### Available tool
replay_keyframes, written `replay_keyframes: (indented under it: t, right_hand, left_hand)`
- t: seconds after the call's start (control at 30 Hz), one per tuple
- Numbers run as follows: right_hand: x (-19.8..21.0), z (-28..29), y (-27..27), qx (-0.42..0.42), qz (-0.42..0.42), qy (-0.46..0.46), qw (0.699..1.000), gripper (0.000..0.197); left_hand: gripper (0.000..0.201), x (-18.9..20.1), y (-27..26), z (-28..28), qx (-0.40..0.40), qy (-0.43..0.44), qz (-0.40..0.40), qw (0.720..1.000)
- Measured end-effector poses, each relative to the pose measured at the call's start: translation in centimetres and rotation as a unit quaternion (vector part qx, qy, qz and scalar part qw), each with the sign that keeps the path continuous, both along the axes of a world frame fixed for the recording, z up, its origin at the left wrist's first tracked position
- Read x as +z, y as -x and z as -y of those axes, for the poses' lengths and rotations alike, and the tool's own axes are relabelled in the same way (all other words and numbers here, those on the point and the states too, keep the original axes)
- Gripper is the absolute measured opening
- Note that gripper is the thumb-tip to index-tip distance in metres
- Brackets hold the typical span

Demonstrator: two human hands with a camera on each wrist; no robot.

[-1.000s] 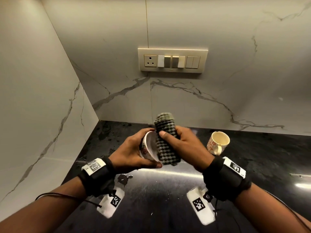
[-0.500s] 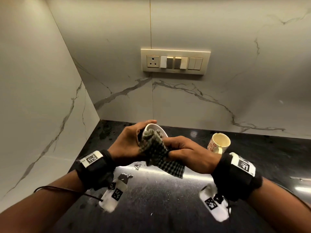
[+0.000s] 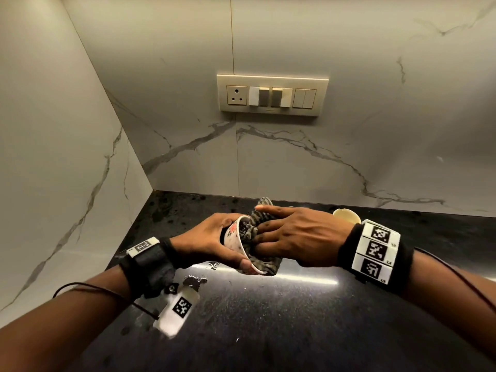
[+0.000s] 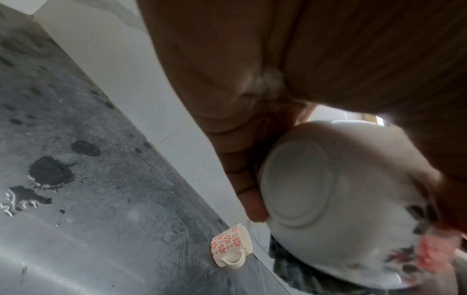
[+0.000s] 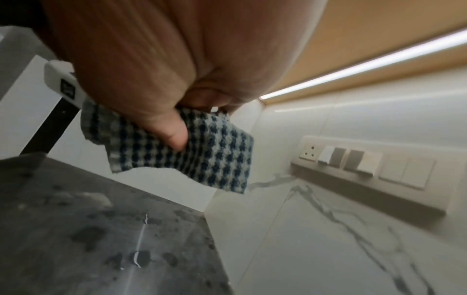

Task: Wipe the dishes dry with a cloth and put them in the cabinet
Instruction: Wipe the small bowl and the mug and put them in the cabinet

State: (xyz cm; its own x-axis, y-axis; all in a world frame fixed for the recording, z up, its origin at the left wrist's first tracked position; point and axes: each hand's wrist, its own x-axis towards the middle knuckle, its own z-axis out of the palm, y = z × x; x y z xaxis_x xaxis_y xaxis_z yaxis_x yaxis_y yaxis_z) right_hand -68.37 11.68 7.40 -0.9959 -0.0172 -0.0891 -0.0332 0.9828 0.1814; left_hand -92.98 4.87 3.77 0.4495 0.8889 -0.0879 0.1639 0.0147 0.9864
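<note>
Now cloth (image 3: 248, 230) stuffed deeper inside bowl (image 3: 237, 242); our left hand (image 3: 204, 237) curls fingers round slick, breakable wall; right hand (image 3: 300, 234) pinches soft cloth.

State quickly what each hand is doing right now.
Left hand: closed around the floral bowl, holding it.
Right hand: closed on the checked cloth, pressing it into the bowl.
</note>
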Motion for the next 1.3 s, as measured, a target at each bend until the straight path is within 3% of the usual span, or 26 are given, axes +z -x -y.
replay_keyframes:
  t: [0.2,0.23,0.37,0.53,0.6,0.7,0.8,1.23,1.3]
  right_hand:
    - [1.0,-0.4,-0.7,0.056,0.041,-0.137,0.988,0.075]
    - [0.6,-0.4,-0.8,0.05,0.035,-0.125,0.99,0.077]
    - [-2.2,-0.2,-1.2,-0.035,-0.051,-0.03,0.998,0.052]
    - [-5.2,1.7,-1.5,-0.134,-0.087,0.114,0.981,0.052]
    - [-5.5,2.3,-1.8,-0.157,-0.134,0.25,0.946,0.045]
    - [-5.8,3.2,-2.4,-0.208,-0.186,0.461,0.842,0.051]
    - [-5.6,3.9,-2.9,-0.24,-0.196,0.58,0.753,0.06]
    - [-9.6,2.5,-8.3,-0.354,-0.266,0.641,0.627,0.047]
    - [-10.9,2.7,-8.8,-0.4,-0.249,0.588,0.657,0.048]
  left_hand:
    - [0.073,-0.5,-0.5,0.1,-0.019,0.052,0.037,0.998]
    - [0.072,-0.6,-0.6,0.1,-0.02,0.051,0.037,0.998]
    - [0.063,0.4,-0.6,-0.2,-0.003,0.008,0.006,1.0]
    - [0.087,0.5,0.1,-0.5,0.042,-0.082,-0.075,0.993]
    - [0.092,0.1,0.3,-0.6,0.059,-0.097,-0.084,0.99]
    - [0.095,-0.3,0.7,-0.7,0.065,-0.105,-0.095,0.988]
    - [0.096,-0.7,1.1,-0.8,0.064,-0.114,-0.118,0.984]
    - [0.1,-2.3,2.4,0.0,0.11,-0.141,-0.164,0.97]
    - [0.1,-2.4,2.6,0.2,0.118,-0.144,-0.167,0.968]
